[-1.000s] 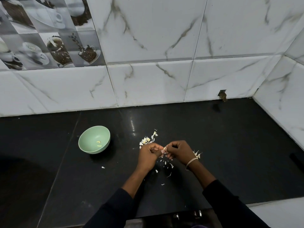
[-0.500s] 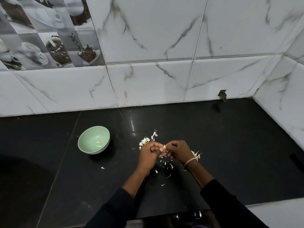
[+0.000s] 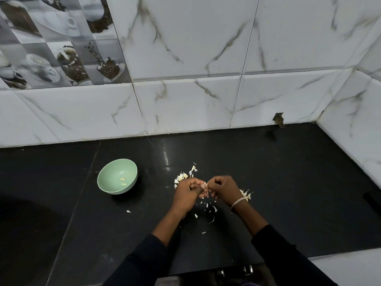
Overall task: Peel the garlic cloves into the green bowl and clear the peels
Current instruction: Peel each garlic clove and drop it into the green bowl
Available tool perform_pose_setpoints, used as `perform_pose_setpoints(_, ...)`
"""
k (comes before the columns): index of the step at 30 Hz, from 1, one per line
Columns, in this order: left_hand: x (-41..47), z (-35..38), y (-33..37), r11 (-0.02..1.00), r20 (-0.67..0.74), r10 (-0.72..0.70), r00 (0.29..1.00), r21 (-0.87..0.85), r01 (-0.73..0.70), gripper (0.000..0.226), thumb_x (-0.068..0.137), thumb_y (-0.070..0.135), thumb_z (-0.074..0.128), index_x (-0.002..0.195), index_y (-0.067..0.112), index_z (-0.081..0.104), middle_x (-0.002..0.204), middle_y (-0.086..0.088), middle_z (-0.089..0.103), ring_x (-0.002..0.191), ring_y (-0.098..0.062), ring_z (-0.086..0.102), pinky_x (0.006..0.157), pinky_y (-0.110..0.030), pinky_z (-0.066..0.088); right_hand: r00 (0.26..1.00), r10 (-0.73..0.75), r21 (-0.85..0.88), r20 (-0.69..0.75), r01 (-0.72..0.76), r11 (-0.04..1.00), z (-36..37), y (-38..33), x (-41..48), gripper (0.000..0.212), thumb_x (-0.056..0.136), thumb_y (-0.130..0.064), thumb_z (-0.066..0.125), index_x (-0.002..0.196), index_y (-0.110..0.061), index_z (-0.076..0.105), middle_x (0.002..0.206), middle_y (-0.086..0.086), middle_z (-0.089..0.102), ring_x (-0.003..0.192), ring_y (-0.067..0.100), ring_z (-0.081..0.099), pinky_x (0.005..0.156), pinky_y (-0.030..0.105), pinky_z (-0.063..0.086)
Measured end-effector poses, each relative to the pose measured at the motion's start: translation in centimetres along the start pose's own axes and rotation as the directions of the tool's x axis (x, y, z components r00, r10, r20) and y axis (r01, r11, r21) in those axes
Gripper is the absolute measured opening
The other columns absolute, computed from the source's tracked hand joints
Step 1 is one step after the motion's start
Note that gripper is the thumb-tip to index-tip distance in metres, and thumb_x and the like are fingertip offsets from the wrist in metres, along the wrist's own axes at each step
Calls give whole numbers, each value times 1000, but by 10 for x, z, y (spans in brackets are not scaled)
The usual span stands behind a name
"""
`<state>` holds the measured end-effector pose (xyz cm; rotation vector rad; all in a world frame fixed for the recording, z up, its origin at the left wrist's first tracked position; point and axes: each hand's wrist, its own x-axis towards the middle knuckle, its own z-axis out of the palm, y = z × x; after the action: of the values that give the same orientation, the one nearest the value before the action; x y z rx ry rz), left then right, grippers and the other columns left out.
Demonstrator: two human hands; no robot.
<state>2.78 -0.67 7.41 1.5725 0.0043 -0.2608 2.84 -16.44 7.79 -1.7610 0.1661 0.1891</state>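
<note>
head view: the garlic clove [image 3: 205, 184] is pinched between both hands just above the table [image 3: 288, 182]. only a pale tip shows, so its long axis cannot be told. the left hand [image 3: 188, 191] curls its fingers [image 3: 194, 185] round it from the left. the right hand [image 3: 223, 187] pinches its right end with fingers curled tight, likely tugging at skin. both hands touch the clove, so neither is nearer.

the green bowl [image 3: 115, 171] sits upright, well apart to the left. the left hand looks to have the shorter way for the drop.

counted:
- one bowl, with two peeled cloves [image 3: 122, 179] in it
- one clove in hand
- two lots of peels: a far heap [image 3: 182, 176] just beyond the left hand and a side heap [image 3: 246, 194] beside the right wrist; whether unpeeled cloves lie in them cannot be told
- loose flakes [image 3: 208, 207] under the hands, too small to count
</note>
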Motion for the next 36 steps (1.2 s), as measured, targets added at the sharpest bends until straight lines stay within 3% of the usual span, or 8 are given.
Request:
perform_pose_setpoints(5, -3, 0, 1, 998, 27, -29, 999, -60, 31, 8, 95, -2, 62, 96, -7, 68, 80, -15, 76, 70, -16, 70, 63, -20, 54, 1000, -2, -23, -1, 2, 1000, -1, -1, -1, 23, 66, -34, 64, 65, -12, 70, 67, 27, 64, 57, 27, 53, 47, 26, 43)
perform_pose_setpoints(11, -7, 0, 2, 980, 33, -105, 994, -169, 109, 8, 97, 0, 59, 97, -2, 67, 81, -13, 74, 70, -14, 69, 63, -20, 55, 1000, 12, -50, -11, -12, 999, -1, 1, -2, 21, 73, -29, 61, 65, -11, 69, 62, 15, 63, 55, 26, 53, 47, 27, 42)
perform_pose_setpoints(14, -8, 0, 1, 970, 31, -168, 985, -171, 171, 9, 99, 4, 59, 97, 4, 67, 81, -9, 70, 69, -11, 69, 62, -21, 54, 1000, 10, -66, -8, -10, 998, -3, 1, -3, 18, 82, -16, 63, 66, -11, 67, 60, 10, 63, 53, 23, 54, 46, 25, 43)
perform_pose_setpoints(20, -9, 5, 4, 931, 37, -266, 963, -250, 267, 17, 102, 6, 52, 92, 10, 65, 79, 0, 66, 67, -8, 66, 65, -22, 52, 1000, 7, -93, 19, -6, 996, -2, -2, -7, 26, 88, -7, 62, 63, -15, 65, 59, 7, 62, 50, 16, 54, 47, 25, 43)
perform_pose_setpoints(27, -10, 4, 3, 911, 43, -286, 957, -296, 285, 21, 104, 5, 48, 91, 10, 63, 77, 0, 62, 67, -9, 63, 66, -24, 52, 999, 32, -179, -4, -32, 983, -6, 0, -9, 26, 87, -11, 63, 61, -14, 63, 54, 4, 61, 53, 20, 54, 50, 25, 44)
perform_pose_setpoints(32, -10, 0, 3, 924, 21, -291, 957, -253, 286, 16, 100, 2, 53, 94, 9, 66, 77, -1, 64, 67, -10, 63, 61, -22, 51, 994, 106, -289, -24, -109, 951, -8, 10, -8, 23, 91, -11, 56, 70, -8, 64, 61, 6, 64, 51, 15, 60, 49, 24, 50)
perform_pose_setpoints(36, -11, 2, 1, 945, 6, -262, 965, -202, 258, 13, 99, 3, 57, 95, 8, 67, 77, -2, 66, 66, -10, 63, 61, -22, 48, 991, 108, -362, -76, -129, 923, -6, 16, -6, 27, 92, -19, 62, 66, -9, 65, 59, 7, 67, 51, 18, 65, 50, 25, 53)
